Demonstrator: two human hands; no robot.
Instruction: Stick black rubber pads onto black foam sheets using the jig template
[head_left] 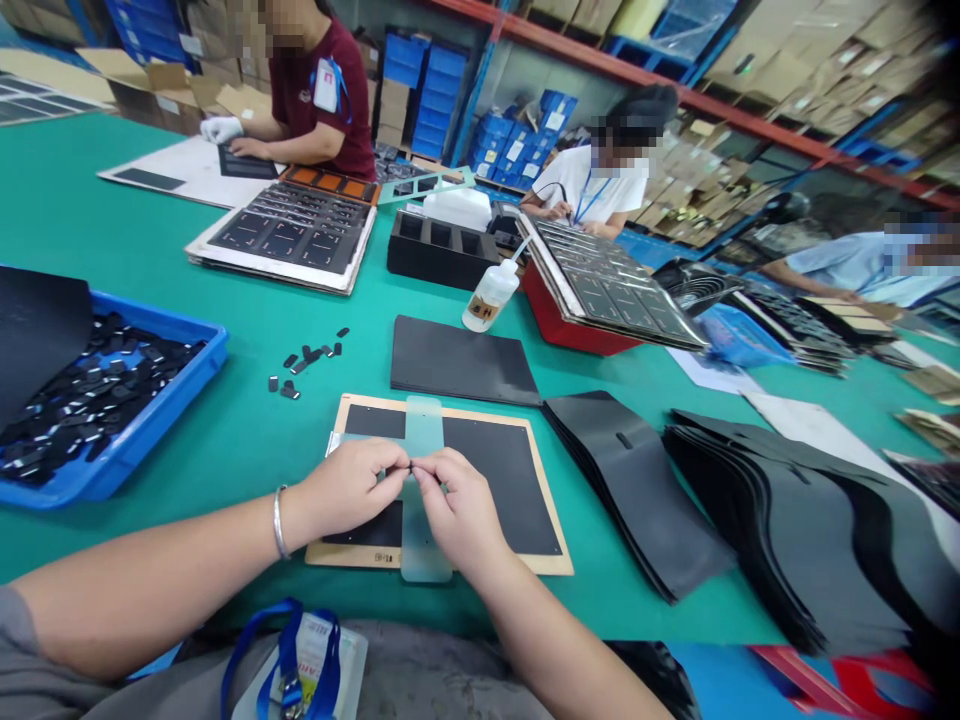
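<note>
My left hand [352, 488] and my right hand [454, 505] meet fingertip to fingertip over a black sheet [502, 465] on a tan board [553, 560]. Both are pinched on a tiny dark piece [412, 466] between them. A translucent plastic strip [424, 425] runs down the board under my hands. A silver bangle sits on my left wrist. Several small black pieces [304, 362] lie loose on the green table [225, 420] just beyond the board.
A blue bin [142, 430] of small black pieces stands at the left. Black sheets [459, 360] lie beyond the board and fanned stacks [787, 520] at the right. A squeeze bottle [490, 296] stands mid-table. Three other people work at the far side with trays of parts.
</note>
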